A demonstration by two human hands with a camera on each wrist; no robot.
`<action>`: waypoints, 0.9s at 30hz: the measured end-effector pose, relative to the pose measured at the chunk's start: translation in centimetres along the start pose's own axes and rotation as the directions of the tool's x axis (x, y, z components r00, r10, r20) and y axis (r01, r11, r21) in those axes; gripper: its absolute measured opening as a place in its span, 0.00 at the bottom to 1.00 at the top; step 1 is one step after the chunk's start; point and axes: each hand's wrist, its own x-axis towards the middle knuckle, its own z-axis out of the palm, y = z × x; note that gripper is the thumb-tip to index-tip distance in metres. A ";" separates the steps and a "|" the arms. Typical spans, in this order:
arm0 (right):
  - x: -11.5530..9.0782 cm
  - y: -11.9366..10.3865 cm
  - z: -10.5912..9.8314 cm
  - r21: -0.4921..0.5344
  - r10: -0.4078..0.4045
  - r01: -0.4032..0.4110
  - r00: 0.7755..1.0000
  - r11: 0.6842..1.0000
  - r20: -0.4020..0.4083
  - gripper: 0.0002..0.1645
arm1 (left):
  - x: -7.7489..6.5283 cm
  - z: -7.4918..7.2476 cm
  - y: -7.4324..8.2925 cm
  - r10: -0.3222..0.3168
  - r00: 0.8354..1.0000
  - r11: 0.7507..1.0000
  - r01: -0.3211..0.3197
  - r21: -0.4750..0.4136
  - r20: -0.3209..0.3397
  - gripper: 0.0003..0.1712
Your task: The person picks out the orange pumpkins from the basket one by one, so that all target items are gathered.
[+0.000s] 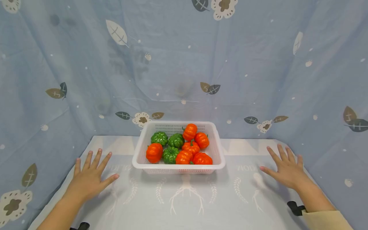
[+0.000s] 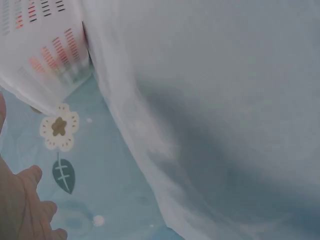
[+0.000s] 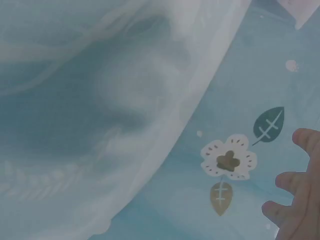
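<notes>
White basket [image 1: 178, 166]: centre of the head view, on the cloth-covered counter [image 1: 155, 207], between the hands and touching neither.
Basket's long axis: left to right across the frame, so one short end faces each hand.
Left hand [image 1: 89, 182]: lower left of the frame, released, fingers spread, gripping nothing; the basket lies to its right and a little higher in the frame.
Right hand [image 1: 288, 172]: right side of the frame, likewise released and spread; the basket lies to its left.
Nearer hand: the left, its thumb pointing at the basket's left end; a wider gap separates the right thumb from the other end.
Orange-red peppers [image 1: 154, 152]: one at the basket's left, the rest grouped at its right.
Green peppers [image 1: 171, 155]: three, between that lone pepper and the group.
</notes>
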 end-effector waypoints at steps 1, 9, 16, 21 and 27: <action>0.0 -0.1 0.0 0.000 -0.004 0.004 1.000 1.000 -0.009 0.59 | 0.0 0.0 0.2 0.003 1.000 1.000 -0.003 0.001 -0.003 0.54; 0.6 -1.7 0.1 0.017 -0.043 0.044 0.997 0.999 -0.059 0.58 | 0.3 -0.3 1.5 0.013 1.000 1.000 -0.013 0.007 0.000 0.54; 1.2 -3.3 0.0 0.015 -0.068 0.069 0.996 0.998 -0.058 0.58 | 0.6 -0.7 2.9 0.023 1.000 1.000 -0.023 -0.004 -0.001 0.54; 1.5 -4.6 -0.4 0.027 -0.106 0.108 0.993 0.994 -0.059 0.57 | 0.8 -0.9 3.5 0.057 0.997 0.998 -0.058 -0.015 -0.046 0.54; 2.2 -6.0 -0.2 0.049 -0.148 0.153 0.984 0.987 -0.094 0.55 | 1.3 -1.0 4.3 0.106 0.989 0.994 -0.109 -0.026 -0.106 0.53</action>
